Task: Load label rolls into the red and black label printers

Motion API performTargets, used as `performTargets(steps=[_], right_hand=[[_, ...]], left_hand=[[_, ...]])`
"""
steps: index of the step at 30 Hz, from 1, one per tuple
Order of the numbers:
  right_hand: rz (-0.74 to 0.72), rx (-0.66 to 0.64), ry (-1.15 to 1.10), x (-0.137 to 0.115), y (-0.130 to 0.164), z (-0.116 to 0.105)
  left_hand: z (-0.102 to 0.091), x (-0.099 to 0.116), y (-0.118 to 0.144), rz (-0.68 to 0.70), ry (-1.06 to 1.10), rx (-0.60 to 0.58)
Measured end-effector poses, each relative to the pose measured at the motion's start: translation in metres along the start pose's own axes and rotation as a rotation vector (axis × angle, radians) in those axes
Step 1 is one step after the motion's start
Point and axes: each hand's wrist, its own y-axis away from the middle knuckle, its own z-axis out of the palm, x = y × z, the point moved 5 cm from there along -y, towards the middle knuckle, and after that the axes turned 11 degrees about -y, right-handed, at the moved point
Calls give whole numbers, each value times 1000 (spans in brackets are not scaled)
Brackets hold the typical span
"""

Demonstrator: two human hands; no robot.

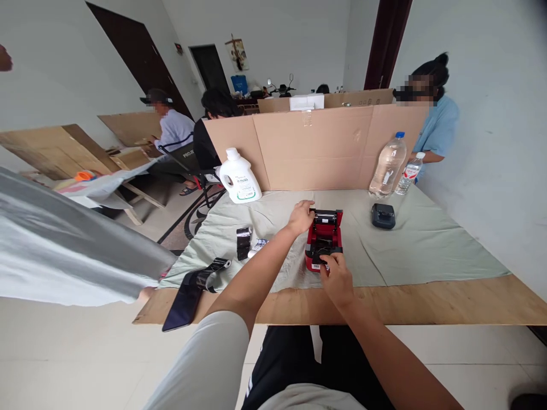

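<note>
my left hand [300, 217] steadies the open red label printer [323, 239]; my right hand [336, 277] pinches something inside its bay, lid not yet closed.

White walls [491, 68], dark doors [137, 54], cardboard divider [316, 145]

Soft, even daylight fills the room, bright on the white walls [491, 114] and pale floor, with only faint shadows under the hands on the cloth [427, 245]. The wide lens bends straight lines strongly toward the edges, curving the table's wooden edge [427, 304]. The centre is sharp; the grey sleeve [64, 245] at left is smeared and blurred.
</note>
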Motion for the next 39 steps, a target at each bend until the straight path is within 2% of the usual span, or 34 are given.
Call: performTargets(steps=[4, 6, 11, 15, 20, 24, 29, 35, 39], right_hand=[[-20, 7, -12, 3, 0, -4], [-34, 20, -31, 4, 1, -7], [-48, 45, -33, 4, 3, -13], [-45, 35, -11, 3, 4, -17], [-69, 2, -28, 4, 4, -20], [-137, 22, -21, 6, -2, -26], [-178, 162, 18, 17, -19, -33], [-245, 92, -7, 29, -27, -18], [-259, 130, -6, 33, -24, -14]], left_hand=[[25, -8, 10, 67, 171, -65], [30, -11, 14, 67, 201, -59], [26, -9, 31, 112, 229, -54], [21, -3, 64, 213, 238, 13], [23, 1, 101, 305, 245, 80], [29, -2, 114, 289, 277, 104], [37, -7, 122, 275, 351, 173], [43, -7, 124, 216, 394, 285], [50, -7, 126, 194, 418, 373]])
